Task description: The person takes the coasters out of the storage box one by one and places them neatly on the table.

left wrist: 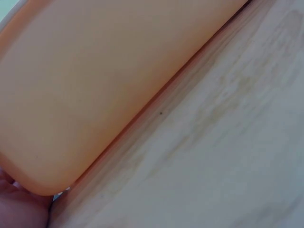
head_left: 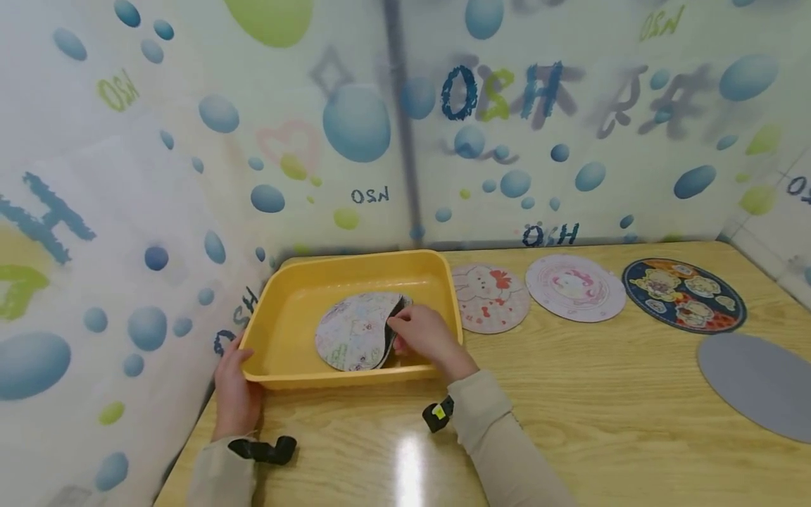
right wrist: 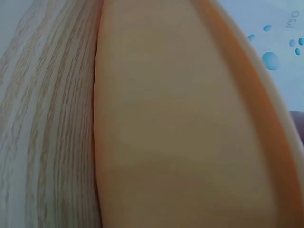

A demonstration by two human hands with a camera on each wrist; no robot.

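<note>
A yellow plastic tray [head_left: 279,345] stands on the wooden table against the wall. Inside it lies a small stack of round printed mats [head_left: 351,332], its right edge lifted and bent up to show a dark underside. My right hand [head_left: 431,339] reaches over the tray's front rim and pinches that raised edge between thumb and fingers. At the front left corner, my left hand [head_left: 237,394] grips the tray's rim. The left wrist view has the tray's outer wall [left wrist: 95,95] with part of the left hand [left wrist: 21,206] at its corner. In the right wrist view, the wall [right wrist: 175,114] hides the mats.
Right of the tray lie a pink rabbit mat [head_left: 493,299], a white-and-pink mat [head_left: 573,287] and a dark mat with food pictures [head_left: 684,294]. A plain grey round mat [head_left: 760,384] is nearer on the right. Bubble-printed sheeting [head_left: 469,176] covers the walls.
</note>
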